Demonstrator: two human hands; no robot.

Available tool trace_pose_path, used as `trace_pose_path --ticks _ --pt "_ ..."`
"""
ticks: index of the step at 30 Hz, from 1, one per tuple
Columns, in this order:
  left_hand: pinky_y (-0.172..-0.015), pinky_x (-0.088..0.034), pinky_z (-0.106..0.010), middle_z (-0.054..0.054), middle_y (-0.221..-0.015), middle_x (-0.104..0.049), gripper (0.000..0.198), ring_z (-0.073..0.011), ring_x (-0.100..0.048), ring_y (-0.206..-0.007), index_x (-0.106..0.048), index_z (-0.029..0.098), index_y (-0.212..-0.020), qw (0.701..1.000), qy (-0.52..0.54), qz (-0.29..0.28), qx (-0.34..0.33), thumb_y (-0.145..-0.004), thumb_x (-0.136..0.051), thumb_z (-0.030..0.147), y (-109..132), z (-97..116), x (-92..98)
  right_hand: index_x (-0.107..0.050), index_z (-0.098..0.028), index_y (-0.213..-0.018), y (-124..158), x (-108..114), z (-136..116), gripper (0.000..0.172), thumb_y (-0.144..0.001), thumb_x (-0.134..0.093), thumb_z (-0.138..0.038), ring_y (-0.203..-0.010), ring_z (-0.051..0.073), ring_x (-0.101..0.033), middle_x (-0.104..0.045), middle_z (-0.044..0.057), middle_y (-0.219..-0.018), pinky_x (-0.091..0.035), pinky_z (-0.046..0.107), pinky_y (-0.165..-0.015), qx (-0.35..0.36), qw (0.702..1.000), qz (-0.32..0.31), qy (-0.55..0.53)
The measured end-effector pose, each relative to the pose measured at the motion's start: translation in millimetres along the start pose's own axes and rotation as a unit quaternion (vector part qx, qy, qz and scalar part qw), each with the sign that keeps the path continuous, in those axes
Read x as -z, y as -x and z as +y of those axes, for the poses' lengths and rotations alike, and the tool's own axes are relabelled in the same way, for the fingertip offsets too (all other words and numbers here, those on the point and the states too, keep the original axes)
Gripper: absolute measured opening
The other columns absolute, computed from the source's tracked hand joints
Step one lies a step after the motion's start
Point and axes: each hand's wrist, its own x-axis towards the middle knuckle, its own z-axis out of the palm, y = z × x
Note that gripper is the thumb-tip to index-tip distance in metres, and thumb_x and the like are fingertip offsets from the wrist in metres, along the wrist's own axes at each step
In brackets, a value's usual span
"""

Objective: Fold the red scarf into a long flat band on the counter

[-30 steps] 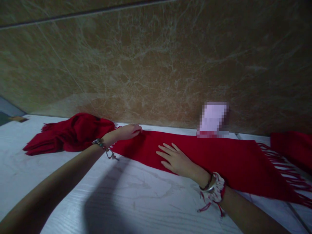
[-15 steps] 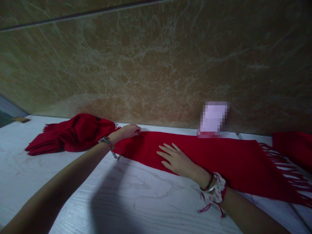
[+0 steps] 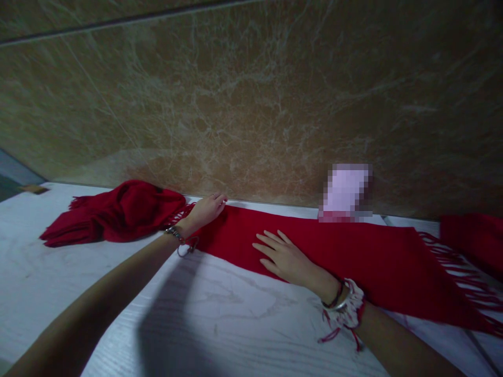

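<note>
A red scarf [image 3: 353,262] with fringed ends lies long and flat on a white wood-grain surface [image 3: 243,314]. My left hand [image 3: 206,210] is at the scarf's far left corner, fingers bent together and pinching its edge; the fingertips are partly hidden. My right hand [image 3: 285,256] rests palm down on the middle of the scarf, fingers spread. Just left of my left hand, another red scarf [image 3: 133,212] lies in a loosely folded heap.
A brown marbled wall [image 3: 236,104] rises behind the surface. A blurred-out pinkish item [image 3: 346,188] leans against it behind the scarf. More red fabric [image 3: 475,241] lies at the far right. A small tan piece [image 3: 34,188] sits at the far left edge.
My left hand has shifted slightly away from me, and the scarf's far left edge has moved with it. More fringe shows beside that wrist. My right hand stays put.
</note>
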Motion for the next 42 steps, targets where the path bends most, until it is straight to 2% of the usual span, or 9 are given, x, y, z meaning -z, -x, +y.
trace_pose_path --ticks 5,9,12,15,17,27,30,36,42 --pt "-0.093 -0.038 -0.033 -0.011 -0.122 -0.052 0.035 -0.0201 -0.049 -0.11 -0.047 0.016 -0.12 0.996 0.043 -0.018 -0.08 -0.09 -0.034 0.026 25.6 -27.4 -23.2 -0.049 -0.022 -0.125 -0.1 0.9 -0.4 0.038 -0.089 -0.041 -0.032 -0.126 0.022 -0.036 -0.045 0.006 -0.135 -0.026 0.047 -0.105 -0.007 1.0 -0.009 -0.001" --pt "-0.097 -0.03 -0.048 -0.011 -0.132 -0.043 0.039 -0.0291 -0.034 -0.124 -0.05 0.024 -0.121 0.999 -0.016 0.047 0.016 -0.085 -0.037 0.016 38.0 -45.2 -25.4 -0.049 -0.023 -0.125 0.4 -0.3 0.2 0.038 -0.089 -0.041 -0.03 -0.127 0.022 -0.035 -0.045 0.005 -0.135 -0.026 0.047 -0.105 -0.005 1.0 -0.004 -0.005" --pt "-0.098 -0.032 -0.043 -0.011 -0.129 -0.044 0.041 -0.0268 -0.037 -0.121 -0.053 0.021 -0.118 0.996 0.003 0.091 -0.021 -0.081 -0.039 0.01 43.0 -35.5 -20.5 -0.049 -0.023 -0.125 0.3 0.1 0.2 0.038 -0.088 -0.042 -0.029 -0.127 0.022 -0.034 -0.045 0.006 -0.135 -0.026 0.048 -0.105 -0.004 1.0 -0.009 -0.006" --pt "-0.094 -0.038 -0.034 -0.011 -0.119 -0.051 0.037 -0.0208 -0.048 -0.109 -0.055 0.018 -0.115 0.988 0.052 0.036 -0.138 -0.083 -0.038 0.011 46.4 -20.9 -20.2 -0.049 -0.023 -0.125 -0.3 1.6 -0.6 0.038 -0.088 -0.042 -0.029 -0.127 0.022 -0.035 -0.044 0.006 -0.135 -0.026 0.048 -0.105 -0.007 1.0 -0.015 -0.003" --pt "-0.092 -0.039 -0.032 -0.012 -0.116 -0.052 0.035 -0.0196 -0.05 -0.105 -0.055 0.016 -0.114 0.985 0.062 0.008 -0.159 -0.084 -0.038 0.012 48.3 -18.8 -21.4 -0.049 -0.023 -0.125 -0.7 2.4 -1.3 0.038 -0.088 -0.041 -0.029 -0.127 0.021 -0.035 -0.044 0.006 -0.135 -0.026 0.048 -0.105 -0.011 1.0 -0.015 -0.002" --pt "-0.081 -0.046 -0.036 -0.015 -0.11 -0.057 0.03 -0.0248 -0.056 -0.098 -0.055 0.012 -0.111 0.994 -0.083 -0.07 -0.032 -0.083 -0.043 0.016 67.9 -42.6 -3.0 -0.049 -0.023 -0.125 -2.0 0.3 0.2 0.039 -0.087 -0.042 -0.027 -0.127 0.023 -0.035 -0.045 0.006 -0.135 -0.026 0.05 -0.104 -0.012 1.0 -0.027 -0.006" --pt "-0.087 -0.042 -0.042 -0.015 -0.116 -0.054 0.029 -0.0286 -0.051 -0.107 -0.057 0.014 -0.108 0.995 -0.1 -0.03 -0.007 -0.081 -0.046 0.016 64.0 -30.0 0.1 -0.048 -0.022 -0.126 -2.1 1.2 -0.1 0.04 -0.087 -0.042 -0.027 -0.127 0.023 -0.034 -0.043 0.006 -0.136 -0.026 0.05 -0.104 -0.012 0.999 -0.037 -0.007" --pt "-0.092 -0.042 -0.03 -0.012 -0.12 -0.052 0.033 -0.0187 -0.051 -0.107 -0.053 0.013 -0.116 0.989 0.061 0.002 -0.135 -0.087 -0.037 0.017 61.9 -10.3 -22.0 -0.049 -0.021 -0.126 -2.6 3.6 -1.0 0.039 -0.087 -0.042 -0.027 -0.127 0.023 -0.034 -0.043 0.007 -0.136 -0.025 0.05 -0.105 -0.014 0.999 -0.033 -0.015" --pt "-0.103 -0.031 -0.041 -0.013 -0.137 -0.034 0.042 -0.0236 -0.029 -0.128 -0.039 0.014 -0.13 0.984 0.141 0.076 -0.082 -0.09 -0.029 0.023 92.0 -22.9 -46.3 -0.047 -0.022 -0.127 1.3 2.8 2.4 0.04 -0.087 -0.042 -0.027 -0.128 0.023 -0.032 -0.042 0.007 -0.137 -0.023 0.05 -0.105 -0.013 0.998 -0.042 -0.036"
